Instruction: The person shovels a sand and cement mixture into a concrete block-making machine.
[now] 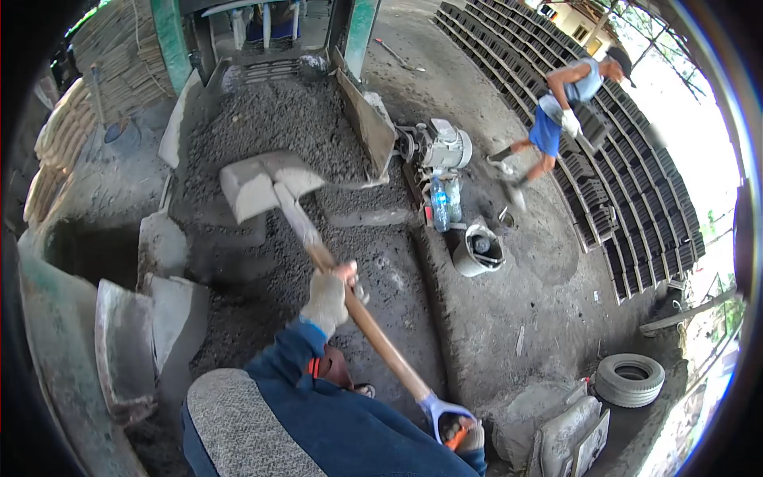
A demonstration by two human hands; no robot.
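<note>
A shovel [366, 322] slants across the view, its wooden shaft running from lower right to upper left. My left hand [327, 299], in a pale glove with bare fingertips, is closed around the middle of the shaft. At the purple D-shaped handle [435, 407], my right hand [469, 437] grips the end; orange shows on its glove and part of it is hidden. The wide grey blade [258, 184] is over a heap of dark, gravelly mix [278, 119] in a sloping metal hopper [364, 119]. No load can be made out on the blade.
An electric motor [447, 149], water bottles [439, 203] and a bucket [477, 253] stand right of the hopper. Another person [568, 95] walks beside racks of dark blocks [636, 199]. A tyre [629, 389] lies lower right. At left is a dark pit [99, 250].
</note>
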